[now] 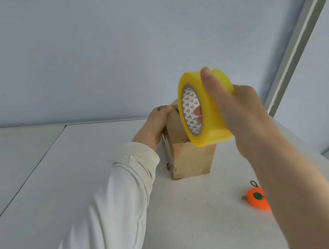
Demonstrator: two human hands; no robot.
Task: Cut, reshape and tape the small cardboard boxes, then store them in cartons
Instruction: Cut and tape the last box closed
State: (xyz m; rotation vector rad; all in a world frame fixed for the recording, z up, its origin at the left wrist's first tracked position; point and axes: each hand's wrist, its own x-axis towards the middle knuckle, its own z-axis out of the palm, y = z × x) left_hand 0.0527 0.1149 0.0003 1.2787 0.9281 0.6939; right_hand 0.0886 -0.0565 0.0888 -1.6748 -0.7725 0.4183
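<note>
Pale blue wall (91, 51) behind, white worktop (76, 204) below, grey metal upright (300, 35) slanting at far right. One small cardboard box (192, 162) stood upright near the middle of the worktop, its top flaps raised and not yet sealed. Held above and in front of the box's top edge: a roll of yellow tape (214, 127), tilted, core facing left. Right hand (246, 115) gripped the roll, thumb (209, 83) laid across the outer band, fingers (197, 111) hooked through the core and showing inside it. Left hand (155, 125), in a white sleeve (116, 200), clasped the box's upper far edge, its fingers curled over the top. Could not tell whether a free end of tape was already stuck down; no strand showed clearly. An orange cutter (257, 198) with green button lay on the worktop to the right, well apart from the box. Judged step: taping the top shut. To do it well, the left hand should press the flaps flat and closed before the tape lands, the roll should be drawn straight across the seam under light tension, and the cutter is within reach for the cut.
</note>
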